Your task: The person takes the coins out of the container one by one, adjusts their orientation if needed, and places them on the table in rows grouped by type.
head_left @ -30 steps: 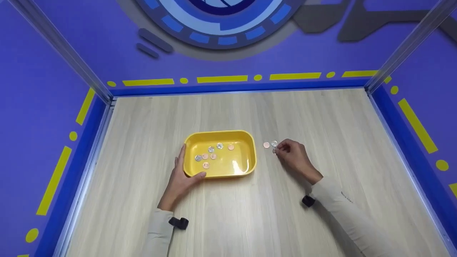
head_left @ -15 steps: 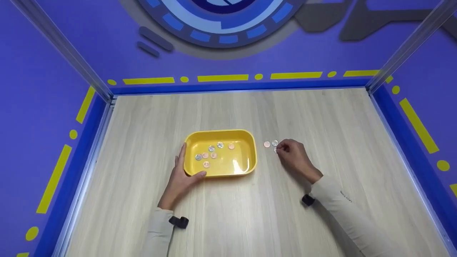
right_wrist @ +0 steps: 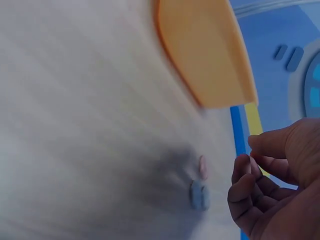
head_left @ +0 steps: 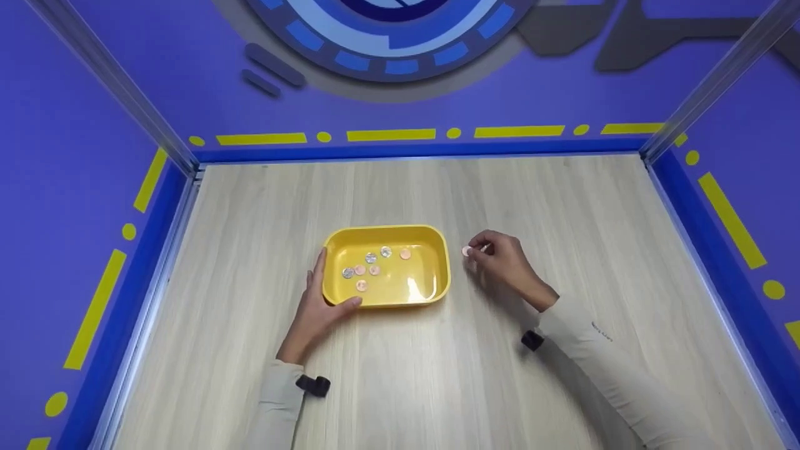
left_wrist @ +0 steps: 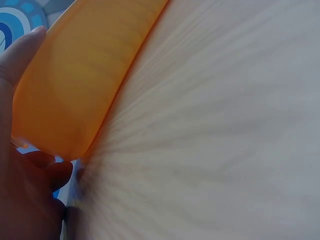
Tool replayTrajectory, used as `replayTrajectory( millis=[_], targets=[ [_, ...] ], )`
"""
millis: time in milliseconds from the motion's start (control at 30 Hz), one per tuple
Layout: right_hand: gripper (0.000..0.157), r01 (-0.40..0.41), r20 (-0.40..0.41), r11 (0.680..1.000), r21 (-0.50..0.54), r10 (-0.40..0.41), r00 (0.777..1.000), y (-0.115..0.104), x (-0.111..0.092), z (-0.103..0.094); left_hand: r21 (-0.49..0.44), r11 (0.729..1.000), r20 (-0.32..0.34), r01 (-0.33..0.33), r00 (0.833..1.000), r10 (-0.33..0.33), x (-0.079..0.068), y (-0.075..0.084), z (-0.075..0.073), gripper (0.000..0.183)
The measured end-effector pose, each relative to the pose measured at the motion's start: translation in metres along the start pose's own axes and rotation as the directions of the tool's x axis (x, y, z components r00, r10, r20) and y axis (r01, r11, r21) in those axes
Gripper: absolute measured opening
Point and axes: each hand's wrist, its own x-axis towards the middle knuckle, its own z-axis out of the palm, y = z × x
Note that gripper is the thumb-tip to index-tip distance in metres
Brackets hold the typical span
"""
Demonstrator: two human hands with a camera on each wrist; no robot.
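Observation:
My left hand [head_left: 320,317] grips the left end of a yellow tray [head_left: 425,234], thumb on the near rim and fingers along the left side. Inside lie several coins, copper ones such as the penny [head_left: 362,285] and silver ones such as the coin [head_left: 348,273]. To the right of the tray, my right hand [head_left: 503,259] hovers with thumb and forefinger drawn together; I cannot tell if a coin is between them. In the right wrist view, a copper coin [right_wrist: 202,166] and two silver coins [right_wrist: 199,195] lie on the table below the raised fingers; the head view largely hides the silver ones.
The wooden table [head_left: 400,387] is bounded by blue-purple panels [head_left: 400,112] at the back and both sides, with metal posts [head_left: 681,87] at the corners. Black wrist bands [head_left: 532,340] sit over both grey sleeves.
The right hand has shifted up and left from beside the silver coins, and its fingertips now overlap the copper coin in the head view. The left hand and tray stay put.

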Motion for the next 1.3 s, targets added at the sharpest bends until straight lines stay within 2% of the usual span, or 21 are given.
replayTrajectory(
  millis=[167,400,867,1300],
  targets=[
    [0.014,0.068,0.046,0.998,0.010,-0.068,0.997,-0.019,0.007,0.006,0.005,1.000,-0.005,0.012,1.000,-0.012,0.000,0.002,0.000,0.127],
    [0.012,0.144,0.096,0.990,0.002,-0.143,0.985,-0.040,0.017,0.016,0.002,1.000,-0.005,0.009,1.000,-0.009,0.000,0.002,0.001,0.127],
    [0.014,0.198,0.158,0.980,-0.018,-0.193,0.968,-0.062,0.030,0.034,0.015,1.000,0.000,-0.010,1.000,0.010,0.000,0.003,0.000,0.128],
    [0.018,0.219,0.292,0.975,-0.029,-0.201,0.935,-0.073,0.041,0.062,0.008,1.000,-0.011,0.013,1.000,-0.013,0.000,0.002,0.001,0.127]
  ],
)
